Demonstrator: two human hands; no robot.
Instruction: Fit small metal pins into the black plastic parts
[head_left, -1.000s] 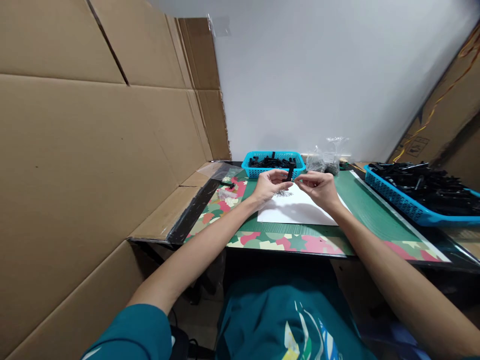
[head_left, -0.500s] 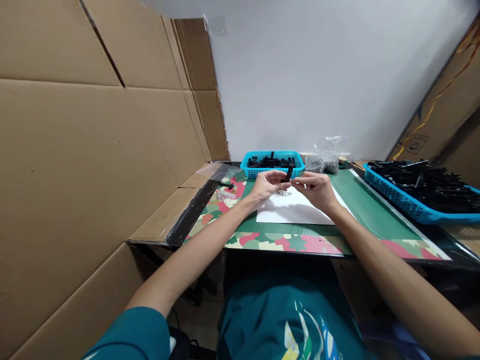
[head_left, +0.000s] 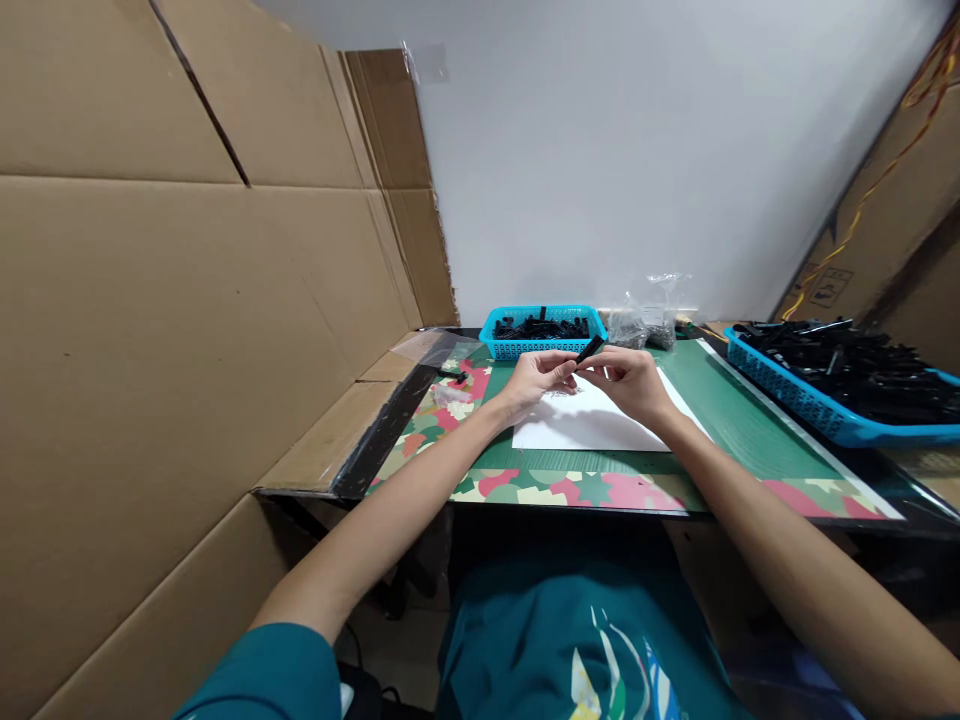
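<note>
Over the white paper [head_left: 592, 428], my left hand [head_left: 536, 380] pinches a small black plastic part [head_left: 590, 349] by its lower end. My right hand [head_left: 628, 382] meets it from the other side, thumb and forefinger closed at the part's lower end. The part leans up to the right, and its lower end is hidden by my fingers. Whether a tiny piece sits in the right fingertips is too small to see. Small metal bits [head_left: 561, 392] lie on the paper beneath, partly covered by my hands. Just behind my hands stands a blue basket [head_left: 517, 350] of black parts.
A larger blue basket [head_left: 814, 405], heaped with black parts, stands at the right. Clear bags [head_left: 646, 328] of small metal pieces rest against the wall. One black part [head_left: 452, 375] lies on the patterned green mat [head_left: 739, 430] at left. A cardboard wall [head_left: 187, 330] closes the left side.
The black part has tipped from nearly upright to leaning right, between my hands. My fingers have shifted slightly around it. The view has moved a little.
</note>
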